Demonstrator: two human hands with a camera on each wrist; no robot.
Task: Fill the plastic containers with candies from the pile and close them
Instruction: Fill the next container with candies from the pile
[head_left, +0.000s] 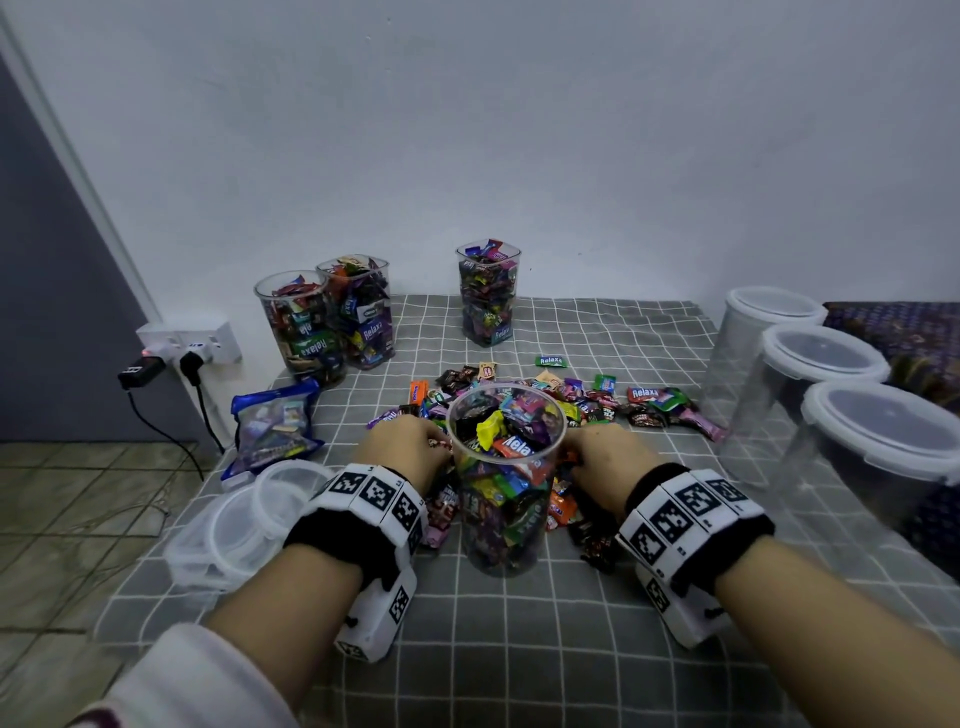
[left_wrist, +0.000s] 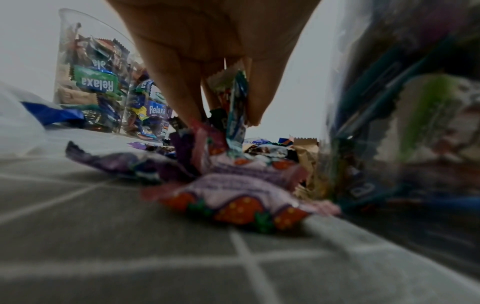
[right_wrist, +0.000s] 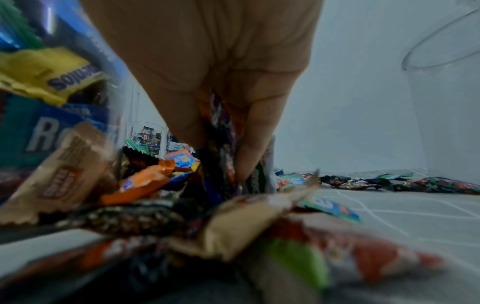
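Candies (left_wrist: 235, 107) are pinched from the pile (head_left: 597, 400) by curled fingers (left_wrist: 182, 90) of both hands (head_left: 410, 447) (head_left: 605, 454), beside the open jar (head_left: 506, 467).

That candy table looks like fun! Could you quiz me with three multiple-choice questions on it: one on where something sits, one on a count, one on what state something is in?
1. Where is the blue candy bag?
A. on the grey checked cloth, left of the candy pile
B. inside a container
C. on the floor tiles

2. How many candy-filled containers stand at the back by the wall?
A. one
B. three
C. five

3. What state is the container between the hands in?
A. empty
B. lidded
C. nearly full, no lid

Answers:
1. A: the head view shows it lying on the cloth left of the pile.
2. B: the round one and a square one stand together, and another square one stands apart.
3. C: wrappers reach near its open rim, while the left hand and right hand gather candies beside it.
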